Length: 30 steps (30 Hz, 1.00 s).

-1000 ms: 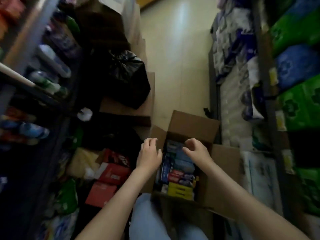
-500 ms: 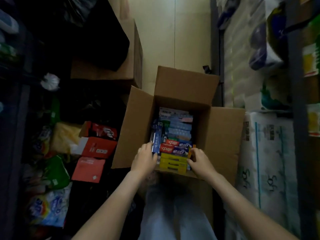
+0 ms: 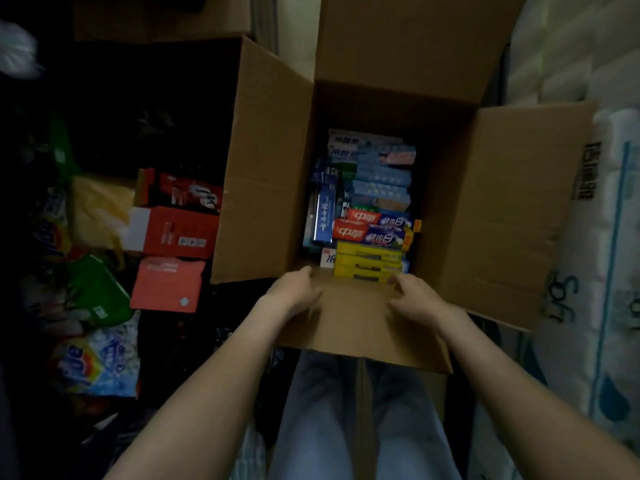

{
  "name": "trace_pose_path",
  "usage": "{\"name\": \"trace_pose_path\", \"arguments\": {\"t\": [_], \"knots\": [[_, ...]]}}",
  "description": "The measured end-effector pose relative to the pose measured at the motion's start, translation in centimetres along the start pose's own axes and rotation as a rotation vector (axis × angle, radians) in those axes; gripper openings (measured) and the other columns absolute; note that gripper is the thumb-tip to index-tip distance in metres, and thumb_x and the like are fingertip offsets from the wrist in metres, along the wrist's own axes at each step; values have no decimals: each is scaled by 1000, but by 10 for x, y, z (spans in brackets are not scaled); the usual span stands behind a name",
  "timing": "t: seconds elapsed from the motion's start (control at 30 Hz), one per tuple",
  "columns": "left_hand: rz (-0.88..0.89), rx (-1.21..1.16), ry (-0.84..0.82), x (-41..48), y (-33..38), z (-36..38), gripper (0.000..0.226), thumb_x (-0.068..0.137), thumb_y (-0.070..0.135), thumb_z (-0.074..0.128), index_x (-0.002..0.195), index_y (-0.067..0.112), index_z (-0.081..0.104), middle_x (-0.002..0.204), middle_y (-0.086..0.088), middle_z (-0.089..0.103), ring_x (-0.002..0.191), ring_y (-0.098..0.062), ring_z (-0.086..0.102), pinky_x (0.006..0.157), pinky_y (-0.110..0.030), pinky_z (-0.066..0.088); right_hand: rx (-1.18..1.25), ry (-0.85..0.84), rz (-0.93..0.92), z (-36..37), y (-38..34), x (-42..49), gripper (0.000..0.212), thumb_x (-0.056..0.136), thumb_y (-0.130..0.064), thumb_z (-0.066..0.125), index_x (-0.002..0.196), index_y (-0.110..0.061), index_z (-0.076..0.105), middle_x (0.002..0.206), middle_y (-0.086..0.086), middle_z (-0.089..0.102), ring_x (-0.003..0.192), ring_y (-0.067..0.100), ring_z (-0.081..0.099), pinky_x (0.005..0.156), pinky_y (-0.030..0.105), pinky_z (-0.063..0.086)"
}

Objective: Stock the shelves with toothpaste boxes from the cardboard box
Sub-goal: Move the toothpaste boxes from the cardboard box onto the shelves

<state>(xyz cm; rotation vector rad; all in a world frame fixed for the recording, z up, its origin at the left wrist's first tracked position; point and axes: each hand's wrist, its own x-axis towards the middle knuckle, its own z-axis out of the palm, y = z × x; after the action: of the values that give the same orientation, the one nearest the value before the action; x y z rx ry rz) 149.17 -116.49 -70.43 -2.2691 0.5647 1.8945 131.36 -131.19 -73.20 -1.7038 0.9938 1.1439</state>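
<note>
An open cardboard box (image 3: 270,188) stands on the floor in front of my knees, all its flaps folded outward. Inside lie toothpaste boxes (image 3: 372,202) packed flat: pale blue ones at the back, red-and-blue ones in the middle, yellow ones (image 3: 369,261) nearest me, and a dark blue one along the left wall. My left hand (image 3: 294,291) and my right hand (image 3: 417,299) sit on the near flap (image 3: 356,317), fingers curled at its fold just below the yellow boxes. Neither hand holds a toothpaste box.
Red and orange cartons (image 3: 176,230) lie left of the box, with green and blue bagged goods (image 3: 100,362) below them. Wrapped paper-roll packs (image 3: 602,271) stack along the right. Another cardboard box (image 3: 159,15) sits at the top left. My light trousers (image 3: 346,420) are below the flap.
The view tilted down and closer to the box. My hands drew back from over the toothpaste boxes to the near edge, and the near flap now lies folded out toward me.
</note>
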Motion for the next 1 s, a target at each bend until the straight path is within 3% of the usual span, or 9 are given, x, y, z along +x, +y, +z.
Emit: {"name": "trace_pose_path", "arguments": {"t": [0.13, 0.27, 0.33, 0.37, 0.43, 0.5, 0.73, 0.87, 1.0], "knots": [[131, 55, 67, 19, 4, 16, 64, 90, 32, 58, 146, 21, 29, 140, -9, 46, 123, -27, 48, 101, -41, 43, -122, 13, -11, 19, 14, 10, 50, 91, -31, 56, 138, -21, 41, 139, 3, 47, 127, 22, 44, 105, 39, 38], [96, 601, -211, 38, 10, 35, 103, 77, 36, 74, 152, 25, 4, 155, -13, 14, 142, -36, 12, 113, -54, 19, -262, 35, -43, 34, 24, 19, 55, 91, -40, 54, 140, -23, 36, 141, 3, 40, 131, 23, 36, 110, 40, 30], [66, 710, -198, 47, 11, 43, 98, 81, 24, 71, 152, 24, 3, 155, -14, 12, 143, -37, 11, 113, -56, 14, -347, 106, -96, 41, 26, 20, 54, 90, -40, 54, 138, -22, 37, 139, 3, 39, 130, 23, 34, 109, 40, 28], [90, 716, -125, 51, 12, 45, 86, 85, 18, 66, 151, 22, 12, 153, -15, 19, 141, -36, 18, 112, -55, 18, -383, 152, -130, 45, 26, 22, 52, 90, -40, 55, 135, -21, 38, 137, 3, 39, 129, 23, 34, 107, 39, 29], [181, 687, 74, 60, 12, 48, 55, 91, 12, 52, 143, 17, 32, 143, -14, 39, 131, -33, 36, 106, -47, 29, -428, 221, -189, 49, 27, 27, 47, 90, -38, 56, 130, -19, 41, 133, 3, 42, 125, 23, 36, 103, 36, 32], [253, 571, 159, 70, 12, 48, 45, 94, 15, 49, 138, 17, 39, 137, -11, 47, 123, -30, 45, 101, -43, 35, -446, 244, -227, 49, 27, 35, 46, 89, -37, 57, 127, -18, 42, 131, 3, 43, 123, 22, 37, 101, 34, 34], [238, 57, 36, 100, 17, 46, 63, 88, 49, 59, 141, 22, 38, 135, -1, 48, 118, -20, 50, 96, -38, 47, -539, 205, -361, 42, 26, 57, 43, 87, -31, 57, 126, -18, 42, 126, 2, 48, 119, 21, 43, 97, 33, 36], [178, -119, 222, 112, 21, 41, 45, 97, 37, 49, 137, 19, 41, 136, -5, 46, 121, -22, 48, 97, -38, 43, -499, 47, -355, 30, 23, 67, 45, 85, -35, 62, 123, -21, 43, 127, 1, 48, 117, 20, 44, 98, 33, 38], [98, 129, 355, 120, 25, 37, 40, 99, 30, 44, 134, 13, 39, 135, -11, 44, 120, -28, 45, 94, -41, 44, -186, -290, -203, 2, 15, 80, 62, 79, -47, 70, 132, -30, 41, 135, -3, 39, 120, 17, 41, 103, 35, 39]]}}
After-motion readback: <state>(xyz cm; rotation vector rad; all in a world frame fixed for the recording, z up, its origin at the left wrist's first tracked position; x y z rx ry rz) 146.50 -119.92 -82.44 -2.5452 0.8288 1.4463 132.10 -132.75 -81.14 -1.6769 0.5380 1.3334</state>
